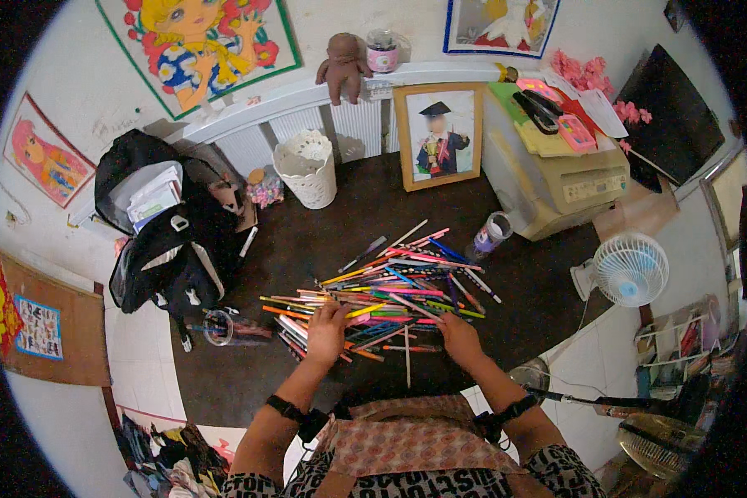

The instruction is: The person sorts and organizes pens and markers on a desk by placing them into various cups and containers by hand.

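Observation:
A loose heap of colored pencils and pens (404, 280) spreads over the dark tabletop in front of me. My left hand (327, 330) rests at the heap's left side, and a yellow pencil (365, 310) sticks out from its fingertips to the right. White-barreled pens (291, 336) lie just left of that hand. On the heap's right side, my right hand (460, 339) pinches the near end of a pale pink pencil (414, 307), which slants away to the left. Between my hands a pale pencil (408, 361) points toward me. Fingers hide part of the heap.
A clear plastic cup of pens (218, 328) lies left, beside a black backpack (168, 236). Behind stand a white lattice basket (305, 171), a framed photo (442, 137) and a printer (554, 168). A clear jar (492, 233) and small fan (629, 269) are right.

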`<state>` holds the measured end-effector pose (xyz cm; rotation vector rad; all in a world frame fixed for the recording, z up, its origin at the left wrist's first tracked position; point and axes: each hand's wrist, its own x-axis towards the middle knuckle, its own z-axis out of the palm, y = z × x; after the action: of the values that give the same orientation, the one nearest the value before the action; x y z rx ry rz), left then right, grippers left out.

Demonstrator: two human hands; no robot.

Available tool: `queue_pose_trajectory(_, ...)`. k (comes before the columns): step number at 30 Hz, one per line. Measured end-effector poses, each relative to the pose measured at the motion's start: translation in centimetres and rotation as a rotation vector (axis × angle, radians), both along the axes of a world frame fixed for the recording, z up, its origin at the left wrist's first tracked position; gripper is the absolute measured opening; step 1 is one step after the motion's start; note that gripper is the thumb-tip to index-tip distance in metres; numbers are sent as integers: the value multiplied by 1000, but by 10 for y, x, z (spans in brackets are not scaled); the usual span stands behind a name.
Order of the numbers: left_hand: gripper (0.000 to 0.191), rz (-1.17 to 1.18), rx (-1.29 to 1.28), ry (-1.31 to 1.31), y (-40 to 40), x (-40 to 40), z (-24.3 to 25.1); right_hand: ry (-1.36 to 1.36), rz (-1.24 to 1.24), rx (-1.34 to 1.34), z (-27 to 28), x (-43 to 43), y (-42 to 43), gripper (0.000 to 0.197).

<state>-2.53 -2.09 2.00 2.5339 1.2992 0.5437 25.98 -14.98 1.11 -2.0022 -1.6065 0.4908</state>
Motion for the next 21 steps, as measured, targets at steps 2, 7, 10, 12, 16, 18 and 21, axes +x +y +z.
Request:
queue_pose_trajectory(2,30,31,36,21,-2,11,7,89,-85,-51,0,3,0,19)
queue_pose_trajectory(7,25,31,88,-66,0,73,71,5,-78,385,35,33,11,15)
queue_pose_trajectory(10,21,-141,-234,-502,13,131,92,13,-135,475,78,67,28,13)
queue_pose_trajectory(12,18,-242,-177,-545,23,176,108,141,-184,535,117,79,45,10)
queue_pose_trajectory(16,15,-334,-156,-706,31,266,136,295,-332,708,141,119,77,10)
queue_pose_trajectory(18,17,-303,-173,-667,36,294,138,230,-317,670,144,133,93,8)
queue_pose_trajectory(21,20,-263,-225,-473,46,312,125,173,-247,489,133,145,106,18)
